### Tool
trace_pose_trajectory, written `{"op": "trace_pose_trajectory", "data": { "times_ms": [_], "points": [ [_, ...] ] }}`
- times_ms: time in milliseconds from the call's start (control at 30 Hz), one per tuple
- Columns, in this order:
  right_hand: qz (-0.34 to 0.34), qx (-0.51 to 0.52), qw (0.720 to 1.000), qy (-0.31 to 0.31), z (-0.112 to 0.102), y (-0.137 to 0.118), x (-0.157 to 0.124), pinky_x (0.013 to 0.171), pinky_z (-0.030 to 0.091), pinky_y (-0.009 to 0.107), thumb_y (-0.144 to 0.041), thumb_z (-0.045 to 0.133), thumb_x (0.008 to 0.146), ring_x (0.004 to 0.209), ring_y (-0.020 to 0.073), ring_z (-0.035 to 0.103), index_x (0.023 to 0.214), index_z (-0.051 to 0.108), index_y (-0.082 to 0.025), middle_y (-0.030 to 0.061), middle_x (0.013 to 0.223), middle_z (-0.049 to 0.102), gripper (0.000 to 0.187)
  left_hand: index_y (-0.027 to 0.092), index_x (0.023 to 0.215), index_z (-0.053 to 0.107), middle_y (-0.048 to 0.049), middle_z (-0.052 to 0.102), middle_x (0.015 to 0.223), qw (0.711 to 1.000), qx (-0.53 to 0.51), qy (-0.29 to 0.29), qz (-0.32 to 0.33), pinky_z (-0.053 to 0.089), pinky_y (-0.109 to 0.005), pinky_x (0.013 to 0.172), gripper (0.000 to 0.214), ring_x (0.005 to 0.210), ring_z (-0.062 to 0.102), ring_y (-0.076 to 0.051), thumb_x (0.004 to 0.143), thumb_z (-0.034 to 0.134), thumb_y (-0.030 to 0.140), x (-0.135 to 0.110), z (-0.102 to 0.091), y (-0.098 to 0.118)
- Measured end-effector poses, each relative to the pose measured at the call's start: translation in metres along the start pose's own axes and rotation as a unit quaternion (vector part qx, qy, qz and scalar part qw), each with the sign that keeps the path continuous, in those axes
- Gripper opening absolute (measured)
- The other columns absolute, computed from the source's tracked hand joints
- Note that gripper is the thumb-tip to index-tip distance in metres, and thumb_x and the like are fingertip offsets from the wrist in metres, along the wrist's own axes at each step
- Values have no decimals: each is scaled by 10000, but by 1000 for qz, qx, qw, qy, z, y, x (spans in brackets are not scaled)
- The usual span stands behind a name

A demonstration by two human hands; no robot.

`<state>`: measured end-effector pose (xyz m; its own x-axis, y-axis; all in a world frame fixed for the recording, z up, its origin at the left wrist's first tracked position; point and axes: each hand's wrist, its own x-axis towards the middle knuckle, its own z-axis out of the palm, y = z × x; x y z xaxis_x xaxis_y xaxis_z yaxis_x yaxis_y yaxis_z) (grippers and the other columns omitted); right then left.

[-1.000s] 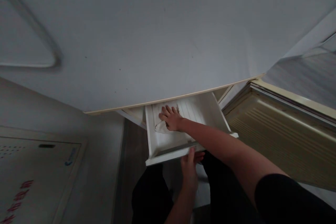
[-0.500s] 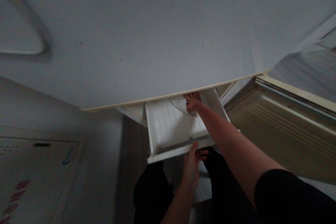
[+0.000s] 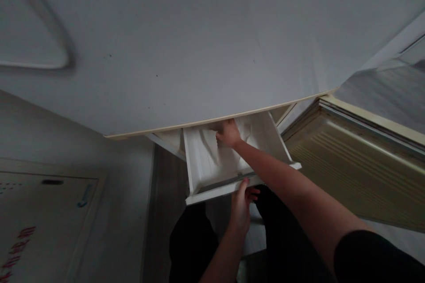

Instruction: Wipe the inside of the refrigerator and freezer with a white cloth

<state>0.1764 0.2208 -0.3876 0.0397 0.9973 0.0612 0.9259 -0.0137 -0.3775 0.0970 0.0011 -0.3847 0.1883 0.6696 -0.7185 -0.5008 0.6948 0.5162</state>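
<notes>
A white drawer [image 3: 199, 172] stands pulled out from under a pale tabletop [image 3: 186, 44]. My right hand [image 3: 227, 134] reaches deep into the drawer near its back, fingers curled on a white cloth [image 3: 247, 128] that lies against the drawer floor. My left hand [image 3: 241, 205] grips the drawer's front edge from below, thumb on top of the panel. The back of the drawer is hidden under the tabletop.
A beige slatted panel [image 3: 352, 168] stands to the right of the drawer. At the left lies a pale board with red marks [image 3: 40, 221]. My dark trouser legs [image 3: 192, 247] are below the drawer. A wooden floor strip [image 3: 166, 194] shows between.
My right hand swept from the drawer's left middle to its back right, then moved left along the back with the cloth. My left hand stayed on the drawer front.
</notes>
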Motion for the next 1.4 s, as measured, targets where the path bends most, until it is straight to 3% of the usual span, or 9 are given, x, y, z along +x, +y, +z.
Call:
{"op": "trace_pose_trajectory", "data": {
  "times_ms": [100, 200, 367, 533, 667, 800, 1000, 1167, 1400],
  "points": [
    [94, -14, 995, 11, -3, 9, 2, 1187, 396, 442, -459, 681, 899, 1372, 365, 453, 1494, 427, 36, 279, 1477, 479, 814, 145, 882, 680, -16, 706, 717, 1000, 4, 7, 9, 433, -232, 504, 706, 586, 652, -141, 465, 925, 660, 1, 1, 0],
    [35, -41, 997, -56, 1, 12, -6, 1157, 420, 457, -421, 686, 899, 1384, 375, 457, 1491, 472, -19, 271, 1501, 467, 746, 151, 856, 688, -10, 692, 684, 1000, 6, 12, 15, 420, -232, 511, 666, 584, 642, -138, 485, 917, 654, 1, 2, 0],
    [-16, -84, 987, -137, 26, -26, -11, 1258, 124, 642, -621, 609, 912, 1570, 528, 15, 1653, 234, 5, 288, 1707, 82, 1040, 143, 794, 719, -39, 685, 638, 999, 33, -8, 31, 418, -255, 577, 549, 572, 583, -126, 631, 844, 653, -1, 0, -3],
    [-18, -74, 985, -153, 42, -53, 1, 1272, 30, 637, -673, 518, 945, 1578, 490, -80, 1685, 98, -35, 218, 1727, -19, 1064, 182, 741, 714, -64, 738, 801, 997, 20, -1, 80, 472, -291, 697, 494, 782, 649, -182, 709, 764, 673, -3, 4, -7],
    [-74, -75, 982, -157, 28, -10, 9, 1299, 28, 555, -674, 459, 990, 1611, 394, -16, 1701, 143, -161, 148, 1741, 41, 932, 182, 605, 650, -54, 670, 616, 997, 24, 9, 67, 415, -286, 600, 550, 605, 582, -155, 626, 794, 713, 0, 6, -8],
    [-3, -84, 982, -171, -2, 64, 7, 1302, 29, 554, -714, 410, 988, 1616, 362, -48, 1707, 114, -200, 111, 1747, -9, 932, 177, 624, 644, -27, 619, 528, 998, 19, 30, 52, 384, -269, 555, 599, 511, 529, -127, 542, 818, 744, 1, 6, -6],
    [39, -66, 984, -159, -13, 124, -17, 1294, 71, 581, -779, 360, 966, 1602, 400, -98, 1699, 45, -93, 195, 1724, -122, 1053, 162, 697, 662, -31, 637, 564, 998, 21, 32, 48, 381, -254, 527, 641, 509, 541, -121, 538, 803, 766, 0, 8, -5],
    [2, -88, 984, -156, 0, 98, -32, 1239, 80, 705, -856, 503, 857, 1572, 503, -92, 1676, 51, 1, 298, 1692, -92, 1269, 168, 644, 640, -28, 608, 536, 997, 35, 33, 55, 373, -257, 524, 621, 496, 526, -121, 575, 787, 767, 1, 7, -8],
    [-174, -116, 952, -223, 32, -7, -29, 1253, 21, 681, -784, 732, 733, 1571, 478, -99, 1691, 160, -113, 232, 1701, -96, 1303, 165, 592, 656, -14, 609, 556, 993, 70, -8, 99, 368, -249, 567, 440, 542, 498, -105, 644, 876, 542, -3, 5, -13]
  ]
}}
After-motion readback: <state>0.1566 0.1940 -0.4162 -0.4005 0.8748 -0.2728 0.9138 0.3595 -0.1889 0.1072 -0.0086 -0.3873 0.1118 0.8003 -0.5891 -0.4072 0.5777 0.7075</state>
